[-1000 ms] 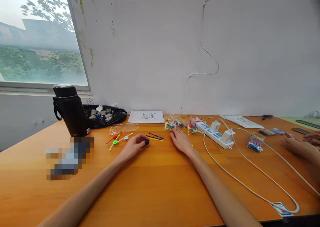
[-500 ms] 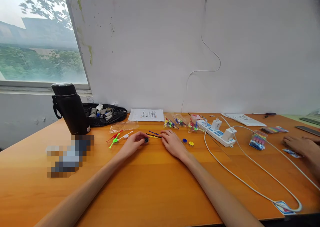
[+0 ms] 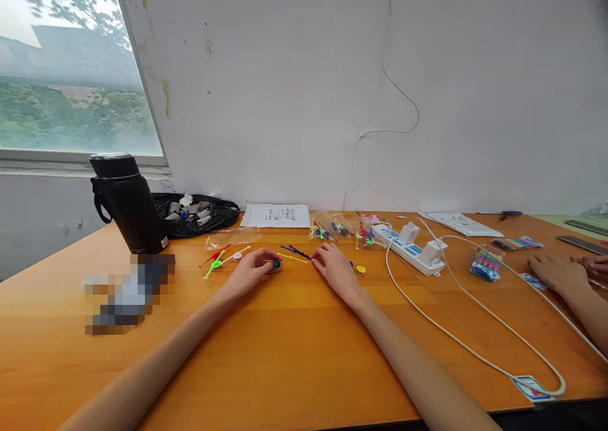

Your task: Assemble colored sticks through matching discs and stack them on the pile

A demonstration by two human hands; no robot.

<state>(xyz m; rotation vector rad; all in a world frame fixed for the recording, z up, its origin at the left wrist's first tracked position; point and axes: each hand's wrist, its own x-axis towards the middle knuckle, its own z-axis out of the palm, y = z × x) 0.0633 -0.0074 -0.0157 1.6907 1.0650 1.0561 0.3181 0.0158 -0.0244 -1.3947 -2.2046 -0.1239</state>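
My left hand (image 3: 249, 271) rests on the orange table (image 3: 294, 348) and pinches a small dark round piece (image 3: 276, 264) between thumb and fingers. My right hand (image 3: 335, 269) lies palm down just to its right. Its fingertips touch the end of a thin dark-blue stick (image 3: 295, 251); I cannot see whether they grip it. A thin yellow stick (image 3: 291, 258) lies between the two hands. A yellow disc (image 3: 361, 269) sits right of my right hand, beside a blue disc that the hand mostly hides. Red, green and white sticks (image 3: 219, 259) lie left of my left hand.
A black flask (image 3: 127, 204) and a black bag of small parts (image 3: 197, 213) stand at the back left. A paper sheet (image 3: 277, 215), small bags of coloured sticks (image 3: 332, 229) and a white power strip (image 3: 409, 247) with a long cable lie behind. Another person's hand (image 3: 553, 272) rests at the right edge.
My right hand slid left from the small bags to the thin sticks, uncovering the yellow disc. My left hand kept its hold on the round piece. The view shifted slightly down.
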